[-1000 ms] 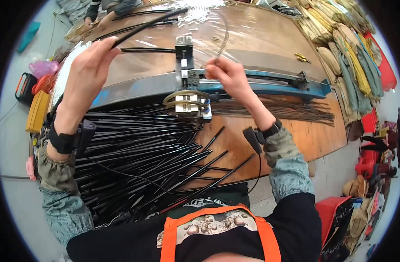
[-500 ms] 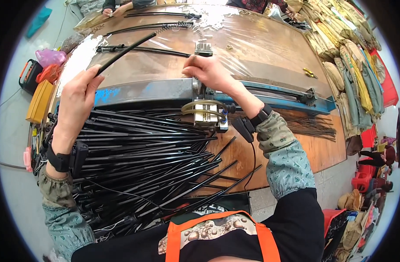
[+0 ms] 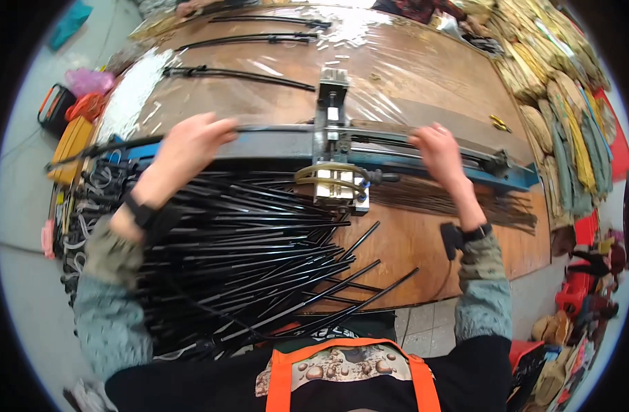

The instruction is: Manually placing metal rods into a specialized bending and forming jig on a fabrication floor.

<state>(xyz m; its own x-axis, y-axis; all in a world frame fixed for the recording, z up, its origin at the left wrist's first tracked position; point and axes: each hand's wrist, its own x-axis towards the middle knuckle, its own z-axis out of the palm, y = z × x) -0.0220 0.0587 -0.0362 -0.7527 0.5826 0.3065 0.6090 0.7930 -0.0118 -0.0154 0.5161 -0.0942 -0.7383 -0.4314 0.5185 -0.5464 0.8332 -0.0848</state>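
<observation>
My left hand point(image 3: 194, 141) is closed on a long black tube point(image 3: 276, 128), which lies along the blue metal rail point(image 3: 266, 145) and reaches out past the table's left edge. The tube's right end meets the upright metal clamp fixture point(image 3: 333, 103) in the middle. Beyond that fixture, thin rods point(image 3: 410, 137) run along the machine to the right. Over them hovers my right hand point(image 3: 438, 151), its fingers curled together and somewhat blurred; what they hold, if anything, is too small to make out.
A large heap of black tubes point(image 3: 245, 233) covers the near left. Below the rail sits a pneumatic block point(image 3: 338, 185) with yellowish hoses. Thin brown rods point(image 3: 465, 199) lie right. Finished-looking tubes point(image 3: 245, 75), yellow-handled pliers point(image 3: 500, 123) and white pieces point(image 3: 132, 96) rest farther back.
The tube has swung down from a raised slant onto the rail. The coil spring at its end no longer shows. My left hand moved right; my right hand left the fixture, moving right.
</observation>
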